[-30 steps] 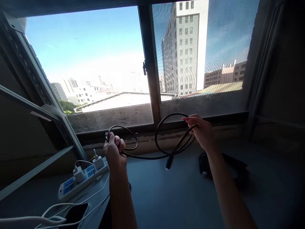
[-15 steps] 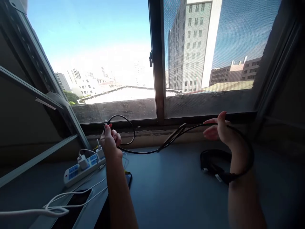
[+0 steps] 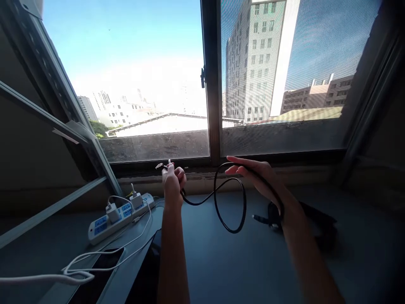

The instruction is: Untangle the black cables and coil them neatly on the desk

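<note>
Black cable (image 3: 232, 198) is showing as a plain dark loop, no markings visible. Connector tip by the left hand (image 3: 172, 181) is reading white/silver. Fingernails on that hand are looking red, same on the right hand (image 3: 259, 177). Desk surface (image 3: 228, 261) is reading flat grey-blue. Power strip (image 3: 118, 213) near the surface's left edge is showing white with blue socket faces; chargers plugged into it are white, white cable (image 3: 95, 264) trailing off them. Phone (image 3: 95, 283) at the near-left corner is showing a black screen. Dark object (image 3: 313, 219) toward the right edge is reading black. Window frame (image 3: 212, 84) is looking dark brown.
</note>
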Motion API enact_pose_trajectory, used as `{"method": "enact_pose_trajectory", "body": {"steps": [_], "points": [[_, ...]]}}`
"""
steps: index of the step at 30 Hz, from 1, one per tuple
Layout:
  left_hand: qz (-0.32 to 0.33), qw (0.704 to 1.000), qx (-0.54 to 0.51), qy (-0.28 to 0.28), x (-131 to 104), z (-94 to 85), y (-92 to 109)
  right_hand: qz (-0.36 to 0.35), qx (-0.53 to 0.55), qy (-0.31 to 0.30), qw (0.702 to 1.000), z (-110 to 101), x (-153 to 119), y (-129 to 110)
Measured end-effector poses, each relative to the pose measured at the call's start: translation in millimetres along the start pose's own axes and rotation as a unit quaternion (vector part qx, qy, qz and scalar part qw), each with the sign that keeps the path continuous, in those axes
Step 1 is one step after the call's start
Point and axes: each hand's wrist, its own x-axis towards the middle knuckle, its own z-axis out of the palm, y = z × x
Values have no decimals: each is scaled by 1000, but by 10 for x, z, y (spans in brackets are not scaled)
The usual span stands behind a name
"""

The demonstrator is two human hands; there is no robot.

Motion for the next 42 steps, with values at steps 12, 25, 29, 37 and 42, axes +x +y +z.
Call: {"method": "enact_pose_trajectory", "body": {"steps": [12, 25, 29, 37, 42], "points": [[144, 943, -85, 286, 160, -97, -53, -91, 78, -56, 991, -42, -120, -195], [-38, 990, 105, 86, 158, -342, 28, -77, 80, 120, 987, -434, -198, -197], [-60, 981, 183, 25, 25, -209, 49, -90, 69, 130, 985, -329, -166, -238], [-198, 939, 208, -190, -179, -73, 142, -132, 52, 113, 983, -201, -100, -231], [-214, 900, 219, -310, -270, 36, 105, -118, -24, 99, 988, -115, -68, -217]]}}
